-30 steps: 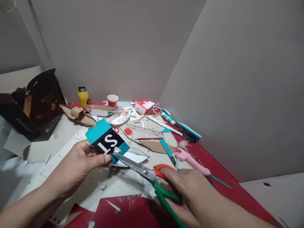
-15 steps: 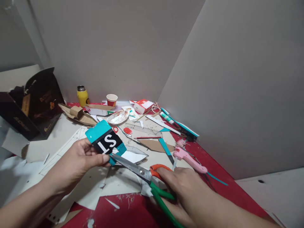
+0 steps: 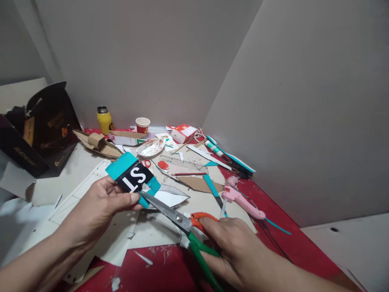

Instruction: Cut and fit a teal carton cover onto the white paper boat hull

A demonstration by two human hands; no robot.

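Note:
My left hand point(image 3: 106, 198) pinches the lower left edge of a teal and black piece of cardboard point(image 3: 121, 164) printed with white letters. In my right hand point(image 3: 231, 247) is a pair of scissors point(image 3: 170, 211) with one orange and one green handle. The blade tips meet the card's lower edge beside my left thumb, at a teal flap. Whether the blades are fully closed there is hard to see. Under the card, a boat-shaped white paper piece point(image 3: 173, 198) lies partly hidden on the table.
A pink glue gun point(image 3: 243, 205) lies at the right. Behind are a brown cardboard boat point(image 3: 99, 144), a yellow bottle point(image 3: 105, 121), a paper cup point(image 3: 142, 125), a ruler point(image 3: 182, 163) and a red pencil point(image 3: 190, 174). A dark box point(image 3: 45, 134) stands left; grey walls enclose the back.
The card and the scissors have shifted slightly up and left in view. My left hand still holds the card, and the scissor blades stay at its lower edge.

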